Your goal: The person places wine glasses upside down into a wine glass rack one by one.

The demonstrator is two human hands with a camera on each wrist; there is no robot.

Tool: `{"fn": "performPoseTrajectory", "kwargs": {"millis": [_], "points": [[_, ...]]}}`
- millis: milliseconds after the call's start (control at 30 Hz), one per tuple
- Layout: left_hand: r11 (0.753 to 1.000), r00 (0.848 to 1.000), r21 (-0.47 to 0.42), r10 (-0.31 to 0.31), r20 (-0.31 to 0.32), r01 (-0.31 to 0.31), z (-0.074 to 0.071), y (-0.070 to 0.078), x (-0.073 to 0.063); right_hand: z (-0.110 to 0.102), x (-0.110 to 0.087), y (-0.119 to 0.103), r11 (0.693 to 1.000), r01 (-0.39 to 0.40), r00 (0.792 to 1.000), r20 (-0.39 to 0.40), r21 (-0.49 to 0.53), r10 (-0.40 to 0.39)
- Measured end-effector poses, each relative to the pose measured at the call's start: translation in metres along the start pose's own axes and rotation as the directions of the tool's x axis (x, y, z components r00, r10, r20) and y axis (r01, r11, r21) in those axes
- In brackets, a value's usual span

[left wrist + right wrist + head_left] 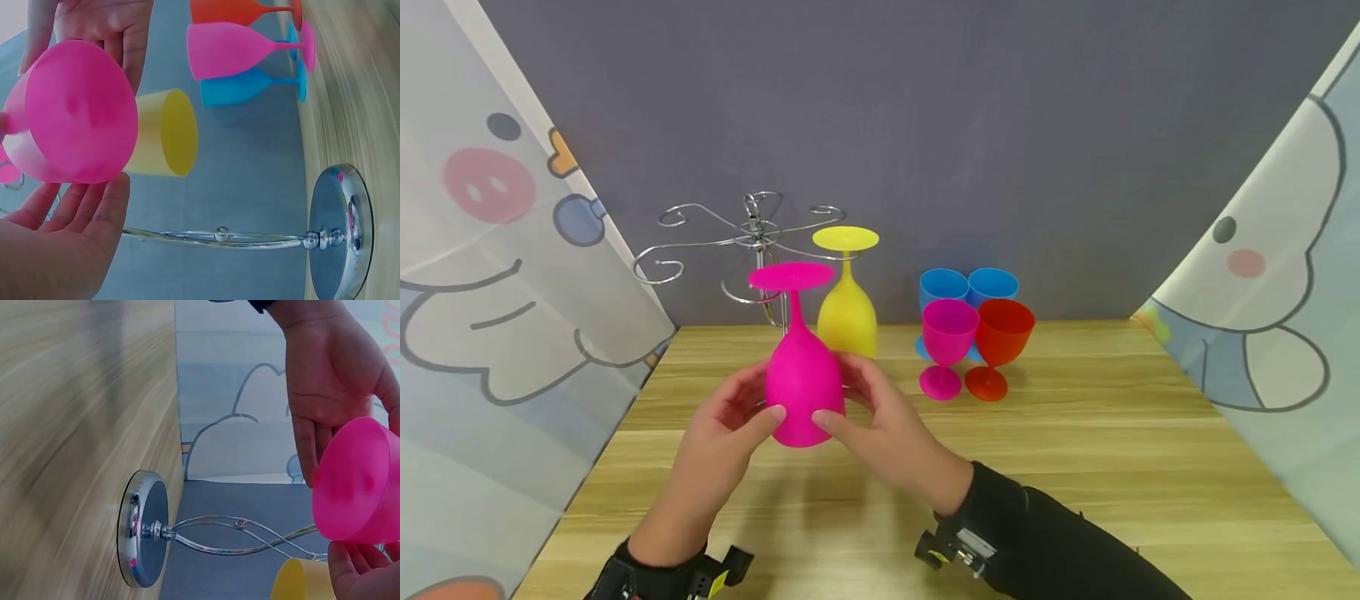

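A pink plastic goblet (805, 375) is upside down in the air, its round foot at the top and its open rim facing the table. From the left side my left hand (730, 417) grips the bowl, thumb to the front. My right hand (880, 417) holds the same bowl from the right, its thumb also in front. Just behind stands a chrome stemware rack (758, 237) with curled wire arms. A yellow goblet (848, 321) hangs inverted by its foot from one arm. In the left wrist view, the pink bowl (84, 112) shows its hollow inside.
Right of the rack, a second pink goblet (950, 329), a red goblet (1002, 329) and two blue goblets (943, 283) stand upright on the wooden table (1075, 467). The rack's round base (142, 528) rests on the table. A grey panel (925, 125) rises behind.
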State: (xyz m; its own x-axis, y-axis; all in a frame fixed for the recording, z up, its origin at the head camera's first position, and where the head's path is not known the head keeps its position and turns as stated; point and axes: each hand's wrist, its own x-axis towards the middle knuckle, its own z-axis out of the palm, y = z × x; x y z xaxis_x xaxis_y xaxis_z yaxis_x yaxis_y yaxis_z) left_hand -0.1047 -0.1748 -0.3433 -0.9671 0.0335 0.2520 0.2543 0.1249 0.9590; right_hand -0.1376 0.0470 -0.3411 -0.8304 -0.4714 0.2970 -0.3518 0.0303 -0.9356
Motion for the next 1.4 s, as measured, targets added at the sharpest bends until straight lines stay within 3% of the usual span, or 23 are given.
{"fn": "performPoseTrajectory", "kwargs": {"millis": [300,533,900,1400], "points": [[0.998,0.998,0.045,-0.037,-0.045,0.039,-0.006,-0.001,0.011,0.007,0.017,0.004,0.999,-0.007,1.000,-0.028,0.035,0.008],[0.999,0.998,0.012,-0.043,-0.054,0.044,-0.010,-0.005,0.017,0.011,0.027,0.003,0.999,-0.032,0.999,-0.027,0.025,0.032],[0.996,0.995,-0.091,0.008,-0.096,-0.017,-0.017,-0.012,0.017,0.017,0.033,0.003,0.999,-0.043,0.999,-0.004,0.013,0.043],[0.984,0.994,-0.147,0.092,-0.066,-0.101,-0.017,-0.018,0.007,0.017,0.026,0.007,0.998,0.059,0.998,0.030,-0.017,-0.059]]}}
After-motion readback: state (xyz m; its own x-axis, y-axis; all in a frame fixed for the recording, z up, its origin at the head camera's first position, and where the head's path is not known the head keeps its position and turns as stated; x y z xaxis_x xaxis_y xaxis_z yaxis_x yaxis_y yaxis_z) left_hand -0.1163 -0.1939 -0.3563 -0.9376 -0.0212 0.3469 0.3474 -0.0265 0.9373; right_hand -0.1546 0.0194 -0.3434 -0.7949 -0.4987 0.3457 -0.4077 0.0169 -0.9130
